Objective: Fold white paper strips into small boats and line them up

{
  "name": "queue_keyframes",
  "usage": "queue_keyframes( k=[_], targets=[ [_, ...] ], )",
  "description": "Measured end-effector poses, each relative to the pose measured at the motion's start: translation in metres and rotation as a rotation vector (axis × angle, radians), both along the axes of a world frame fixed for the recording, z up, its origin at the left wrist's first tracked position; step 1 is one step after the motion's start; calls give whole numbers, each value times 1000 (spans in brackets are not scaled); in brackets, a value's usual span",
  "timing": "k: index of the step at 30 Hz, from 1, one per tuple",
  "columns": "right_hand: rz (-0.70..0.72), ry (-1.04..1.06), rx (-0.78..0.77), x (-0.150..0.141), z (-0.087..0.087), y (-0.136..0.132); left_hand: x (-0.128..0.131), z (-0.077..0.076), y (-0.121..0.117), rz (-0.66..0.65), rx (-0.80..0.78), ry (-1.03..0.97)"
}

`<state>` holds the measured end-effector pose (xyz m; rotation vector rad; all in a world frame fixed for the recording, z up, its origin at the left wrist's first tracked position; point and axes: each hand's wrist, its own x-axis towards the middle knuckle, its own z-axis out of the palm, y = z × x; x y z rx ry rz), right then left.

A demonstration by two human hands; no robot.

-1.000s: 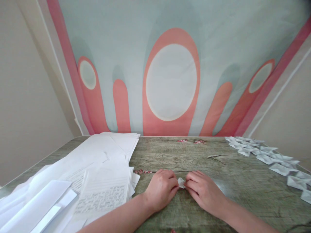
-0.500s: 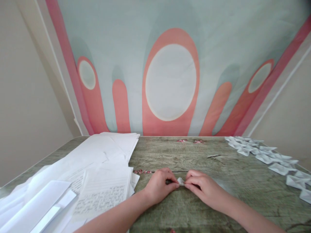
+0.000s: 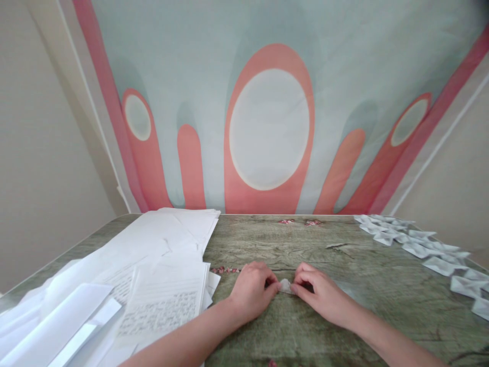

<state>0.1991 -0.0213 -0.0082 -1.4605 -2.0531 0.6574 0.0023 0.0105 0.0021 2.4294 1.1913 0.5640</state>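
A small piece of folded white paper (image 3: 285, 286) is stretched between my two hands, just above or on the wood-patterned table (image 3: 267, 244). My left hand (image 3: 255, 286) pinches its left end between thumb and fingers. At the other end, my right hand (image 3: 319, 291) grips it the same way, thumb below and fingers curled. The fingertips cover both ends of the paper, so only its middle shows. Whether the paper touches the tabletop I cannot tell.
Loose sheets of paper (image 3: 168, 232), some with handwriting, lie in a pile on the left. Folded paper strips (image 3: 78, 318) rest on top of it. Several folded white paper boats (image 3: 431, 250) line the right edge. A patterned hanging (image 3: 271, 201) rises behind the table.
The fingers of both hands have shifted slightly on the folded paper, and its raised middle looks lower and wider now. The piles on either side have not moved.
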Motion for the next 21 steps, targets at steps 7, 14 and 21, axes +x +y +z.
queue_keyframes(
  k=[7,14,21],
  targets=[
    [0,-19,-3,-1,-3,3,4,2,1,45,10,72],
    [43,27,-28,3,-6,5,5,-1,2,48,32,95],
    [-30,31,14,-4,-9,6,6,0,3,55,19,112]
  ],
)
